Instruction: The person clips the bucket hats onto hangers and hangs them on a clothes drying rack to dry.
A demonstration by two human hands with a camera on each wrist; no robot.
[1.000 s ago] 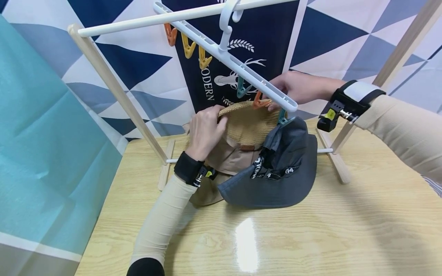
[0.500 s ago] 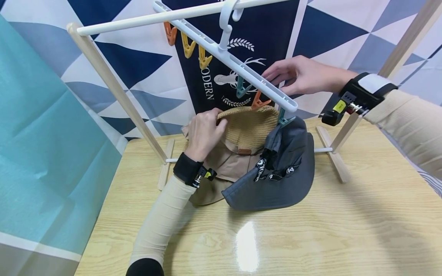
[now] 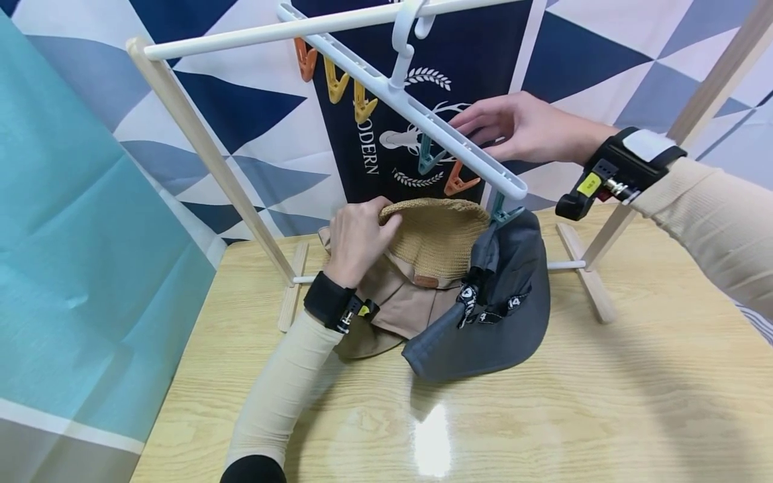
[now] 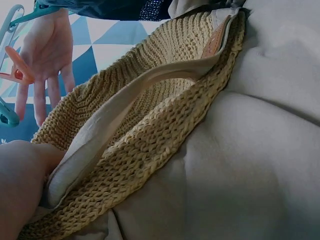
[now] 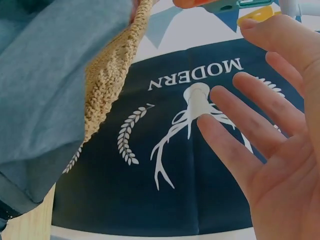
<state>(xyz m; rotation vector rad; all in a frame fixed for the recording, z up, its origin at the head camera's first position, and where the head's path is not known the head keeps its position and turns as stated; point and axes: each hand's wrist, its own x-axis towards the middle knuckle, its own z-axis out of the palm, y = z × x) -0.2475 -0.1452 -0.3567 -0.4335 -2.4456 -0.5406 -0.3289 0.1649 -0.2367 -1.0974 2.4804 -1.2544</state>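
My left hand [image 3: 356,238] pinches the rim of a tan knitted hat [image 3: 437,235], its opening turned up and a small leather tag inside. In the left wrist view the pale inner band [image 4: 95,135] of the hat runs along the thumb. My right hand [image 3: 525,127] is held behind the white hanger [image 3: 447,135], fingers spread, holding nothing. Near it hang an orange clip [image 3: 460,180] and a teal clip [image 3: 426,157]; the hat's rim sits below the orange one. A grey brimmed hat [image 3: 507,342] hangs from another teal clip [image 3: 502,213] at the hanger's near end.
A beige hat [image 3: 404,305] hangs behind the knitted one. Orange and yellow clips [image 3: 335,82] dangle at the hanger's far end. The hanger hooks over a white rod [image 3: 241,41] between wooden posts [image 3: 208,157] standing on a wooden table [image 3: 531,429]. Patterned cloth backs everything.
My right hand has let go of the knitted hat's rim at the orange clip and risen behind the hanger. The hat has sunk away from that clip, my left hand still gripping it.
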